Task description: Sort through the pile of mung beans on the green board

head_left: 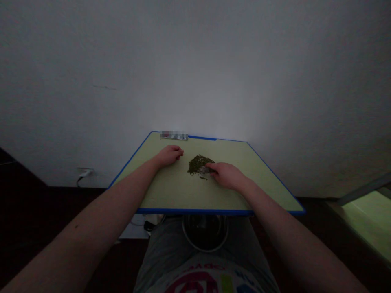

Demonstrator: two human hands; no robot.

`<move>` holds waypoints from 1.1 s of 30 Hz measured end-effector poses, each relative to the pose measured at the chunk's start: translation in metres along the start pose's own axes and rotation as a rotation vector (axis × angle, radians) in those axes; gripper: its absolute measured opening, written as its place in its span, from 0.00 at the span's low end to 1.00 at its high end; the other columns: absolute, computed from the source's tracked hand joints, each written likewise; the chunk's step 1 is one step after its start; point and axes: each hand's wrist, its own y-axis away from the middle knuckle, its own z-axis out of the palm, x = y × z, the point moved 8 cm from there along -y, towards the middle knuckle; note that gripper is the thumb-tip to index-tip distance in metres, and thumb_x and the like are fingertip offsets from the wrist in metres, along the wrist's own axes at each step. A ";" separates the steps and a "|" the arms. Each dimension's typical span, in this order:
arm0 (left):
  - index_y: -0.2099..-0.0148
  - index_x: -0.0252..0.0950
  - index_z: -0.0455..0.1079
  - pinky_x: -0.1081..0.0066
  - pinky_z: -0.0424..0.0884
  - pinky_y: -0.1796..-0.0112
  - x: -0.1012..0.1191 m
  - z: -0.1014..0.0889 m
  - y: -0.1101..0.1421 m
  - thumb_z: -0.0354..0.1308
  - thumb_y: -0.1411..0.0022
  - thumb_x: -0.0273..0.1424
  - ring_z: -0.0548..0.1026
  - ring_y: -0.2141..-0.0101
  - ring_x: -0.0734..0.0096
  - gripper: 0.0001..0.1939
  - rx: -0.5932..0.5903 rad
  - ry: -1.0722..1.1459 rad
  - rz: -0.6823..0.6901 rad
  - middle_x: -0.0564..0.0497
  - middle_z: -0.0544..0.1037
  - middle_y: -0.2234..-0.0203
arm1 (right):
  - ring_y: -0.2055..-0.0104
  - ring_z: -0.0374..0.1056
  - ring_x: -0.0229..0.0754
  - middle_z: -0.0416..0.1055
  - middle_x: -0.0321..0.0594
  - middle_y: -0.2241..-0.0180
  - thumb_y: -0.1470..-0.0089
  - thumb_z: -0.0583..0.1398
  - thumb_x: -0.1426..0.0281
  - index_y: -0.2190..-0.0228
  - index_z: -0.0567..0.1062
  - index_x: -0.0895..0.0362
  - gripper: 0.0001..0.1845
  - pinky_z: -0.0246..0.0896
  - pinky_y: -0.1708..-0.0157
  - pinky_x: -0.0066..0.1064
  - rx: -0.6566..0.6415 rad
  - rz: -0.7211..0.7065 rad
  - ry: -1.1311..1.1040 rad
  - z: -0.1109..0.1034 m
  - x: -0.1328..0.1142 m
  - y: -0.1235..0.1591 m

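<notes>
A small heap of green grains, like mung beans [197,162], lies on the pale yellow-green tabletop [177,195], with a greyish patch at its near right side. My right hand [227,175] reaches into the right edge of the heap, its thumb and fingers drawn together at the grains. Whatever is between those fingertips is too small to make out. To the left of the heap, my left hand [169,155] rests on the table with its fingers curled closed. Its inside is hidden, and it stays apart from the grains.
A metal bowl [205,249] sits on my lap below the table's blue front edge [195,211]. A blurred flat strip [174,135] lies at the back left edge. Behind is a white wall with a plug [85,173] low on the left.
</notes>
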 end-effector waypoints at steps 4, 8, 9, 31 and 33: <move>0.75 0.33 0.64 0.75 0.57 0.78 -0.001 0.000 0.000 0.49 0.49 0.41 0.61 0.81 0.77 0.15 0.008 0.001 -0.002 0.54 0.65 0.84 | 0.56 0.65 0.46 0.68 0.43 0.55 0.47 0.51 0.67 0.47 0.60 0.50 0.24 0.56 0.60 0.32 -0.014 -0.051 0.038 -0.001 -0.012 -0.006; 0.75 0.33 0.65 0.74 0.57 0.78 0.001 -0.001 0.001 0.49 0.49 0.40 0.61 0.81 0.77 0.14 0.012 -0.005 0.007 0.54 0.66 0.84 | 0.55 0.63 0.45 0.68 0.45 0.56 0.46 0.51 0.69 0.47 0.60 0.52 0.23 0.53 0.58 0.32 0.007 -0.127 0.051 -0.002 -0.025 -0.008; 0.75 0.33 0.65 0.74 0.57 0.77 0.002 -0.001 0.001 0.49 0.49 0.40 0.61 0.81 0.77 0.14 0.012 -0.005 0.006 0.54 0.66 0.84 | 0.55 0.62 0.44 0.68 0.45 0.56 0.46 0.51 0.69 0.47 0.60 0.53 0.23 0.53 0.57 0.32 0.010 -0.157 0.044 -0.003 -0.028 -0.008; 0.75 0.34 0.64 0.74 0.58 0.77 -0.001 -0.001 0.000 0.49 0.48 0.39 0.61 0.81 0.78 0.13 0.015 -0.014 -0.003 0.55 0.65 0.84 | 0.54 0.63 0.44 0.69 0.44 0.55 0.47 0.52 0.69 0.50 0.65 0.55 0.21 0.55 0.56 0.32 -0.114 -0.212 -0.191 -0.002 -0.023 0.051; 0.75 0.34 0.64 0.74 0.58 0.77 -0.001 -0.001 -0.001 0.49 0.48 0.39 0.61 0.81 0.78 0.13 0.013 -0.012 0.002 0.55 0.65 0.84 | 0.53 0.63 0.43 0.68 0.44 0.54 0.48 0.52 0.70 0.50 0.65 0.55 0.22 0.55 0.55 0.32 -0.122 -0.178 -0.230 -0.002 -0.016 0.058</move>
